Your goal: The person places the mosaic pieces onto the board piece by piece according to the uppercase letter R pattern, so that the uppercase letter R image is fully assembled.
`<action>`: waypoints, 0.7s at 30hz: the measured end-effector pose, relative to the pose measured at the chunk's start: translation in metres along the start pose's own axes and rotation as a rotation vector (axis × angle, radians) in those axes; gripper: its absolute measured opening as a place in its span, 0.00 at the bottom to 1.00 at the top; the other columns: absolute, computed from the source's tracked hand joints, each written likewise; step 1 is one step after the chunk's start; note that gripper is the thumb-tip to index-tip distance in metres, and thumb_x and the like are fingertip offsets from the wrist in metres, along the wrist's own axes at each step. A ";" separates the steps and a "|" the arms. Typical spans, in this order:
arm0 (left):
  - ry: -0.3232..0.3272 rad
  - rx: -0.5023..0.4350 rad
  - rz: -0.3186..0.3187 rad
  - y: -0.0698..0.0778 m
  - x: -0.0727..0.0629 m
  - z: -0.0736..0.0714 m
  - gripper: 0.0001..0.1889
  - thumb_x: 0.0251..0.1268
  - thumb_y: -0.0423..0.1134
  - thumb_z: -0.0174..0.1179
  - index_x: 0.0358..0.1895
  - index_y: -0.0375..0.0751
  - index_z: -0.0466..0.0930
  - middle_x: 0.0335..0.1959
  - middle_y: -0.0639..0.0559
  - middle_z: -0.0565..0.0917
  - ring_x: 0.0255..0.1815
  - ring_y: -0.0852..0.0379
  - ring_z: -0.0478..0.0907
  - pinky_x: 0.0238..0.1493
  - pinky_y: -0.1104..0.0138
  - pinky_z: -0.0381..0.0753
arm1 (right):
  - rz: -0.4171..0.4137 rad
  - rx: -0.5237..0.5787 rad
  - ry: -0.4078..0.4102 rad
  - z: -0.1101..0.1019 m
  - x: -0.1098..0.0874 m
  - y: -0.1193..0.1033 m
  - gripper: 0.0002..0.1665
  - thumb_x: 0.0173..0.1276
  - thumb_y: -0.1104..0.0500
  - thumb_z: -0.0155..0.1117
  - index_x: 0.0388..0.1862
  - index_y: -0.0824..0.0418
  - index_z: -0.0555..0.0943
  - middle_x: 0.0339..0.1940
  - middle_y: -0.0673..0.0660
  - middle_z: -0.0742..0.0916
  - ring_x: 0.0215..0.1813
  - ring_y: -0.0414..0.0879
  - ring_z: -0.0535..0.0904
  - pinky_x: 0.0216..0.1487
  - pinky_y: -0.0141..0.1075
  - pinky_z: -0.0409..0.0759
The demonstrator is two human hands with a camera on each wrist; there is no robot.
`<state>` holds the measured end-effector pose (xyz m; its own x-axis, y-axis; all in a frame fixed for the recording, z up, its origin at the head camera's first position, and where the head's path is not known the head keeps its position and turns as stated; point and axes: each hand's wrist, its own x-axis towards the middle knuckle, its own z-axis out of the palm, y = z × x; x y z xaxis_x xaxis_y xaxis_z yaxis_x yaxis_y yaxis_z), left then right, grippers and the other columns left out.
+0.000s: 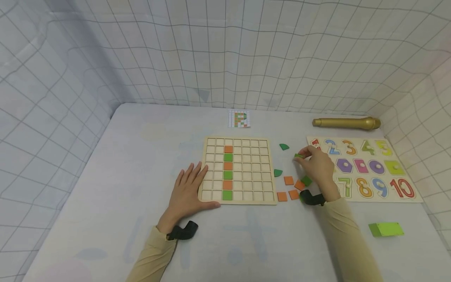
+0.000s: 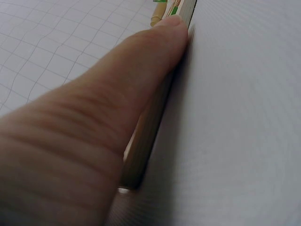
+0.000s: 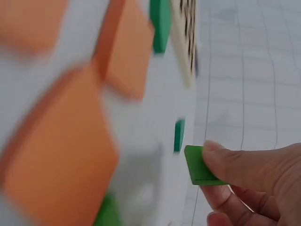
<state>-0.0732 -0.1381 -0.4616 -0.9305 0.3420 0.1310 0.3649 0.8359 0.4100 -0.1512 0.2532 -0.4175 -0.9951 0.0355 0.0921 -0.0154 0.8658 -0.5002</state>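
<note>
"How much is filled on the grid board [image 1: 246,167]?"

"Six tiles [image 1: 228,175], orange and green by turns, are set in one column left of centre; the other columns are bare, though more colours are shown on the card [image 1: 239,118] at twelve o'clock. An early stage, seemingly."

"And the hands?"

"Between two and three o'clock, a green tile [image 3: 194,167] is pinched by the right hand [image 1: 320,166], between thumb and fingers. At eight, the board's edge is touched by the left hand [image 1: 188,192], its fingers straight and spread."

"What is left loose?"

"Orange tiles [image 1: 288,180] and green quarter pieces [image 1: 284,147] (none placed) are seen around three."

"Anything unclear?"

"A loose green piece is partly covered by the black wrist mount [image 1: 311,198]; the card's cells cannot be read reliably."
</note>
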 end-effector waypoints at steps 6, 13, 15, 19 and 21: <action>-0.016 0.006 -0.010 0.000 0.000 0.000 0.61 0.39 0.73 0.64 0.76 0.44 0.50 0.76 0.46 0.50 0.75 0.47 0.39 0.71 0.52 0.34 | -0.078 0.126 0.038 0.014 0.007 -0.030 0.15 0.59 0.52 0.72 0.33 0.62 0.80 0.32 0.59 0.85 0.31 0.51 0.78 0.22 0.35 0.68; -0.007 0.001 -0.005 0.000 0.001 -0.002 0.61 0.38 0.72 0.65 0.75 0.43 0.51 0.75 0.45 0.51 0.75 0.45 0.41 0.71 0.51 0.36 | -0.142 0.239 -0.017 0.033 0.020 -0.072 0.14 0.56 0.51 0.74 0.31 0.60 0.83 0.28 0.54 0.85 0.23 0.46 0.75 0.16 0.32 0.65; -0.007 0.001 -0.006 0.000 0.001 -0.002 0.61 0.38 0.72 0.65 0.75 0.43 0.51 0.75 0.45 0.51 0.75 0.45 0.41 0.71 0.51 0.36 | -0.150 0.252 -0.044 0.038 0.024 -0.082 0.13 0.57 0.51 0.73 0.31 0.59 0.84 0.29 0.53 0.86 0.23 0.45 0.76 0.16 0.32 0.65; -0.018 0.007 -0.010 0.001 0.001 -0.001 0.60 0.39 0.72 0.64 0.75 0.43 0.51 0.76 0.46 0.50 0.75 0.46 0.40 0.71 0.51 0.35 | -0.163 0.254 -0.113 0.049 0.030 -0.099 0.12 0.59 0.51 0.71 0.33 0.59 0.86 0.30 0.52 0.86 0.25 0.44 0.77 0.18 0.32 0.68; -0.022 0.009 -0.013 0.000 0.001 0.000 0.61 0.39 0.72 0.64 0.76 0.44 0.50 0.76 0.46 0.50 0.75 0.47 0.39 0.71 0.52 0.34 | -0.172 0.243 -0.143 0.053 0.033 -0.105 0.11 0.61 0.52 0.70 0.34 0.59 0.86 0.31 0.52 0.86 0.25 0.45 0.77 0.19 0.33 0.68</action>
<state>-0.0739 -0.1379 -0.4613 -0.9345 0.3400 0.1059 0.3528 0.8441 0.4037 -0.1875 0.1368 -0.4073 -0.9792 -0.1865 0.0802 -0.1905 0.7078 -0.6803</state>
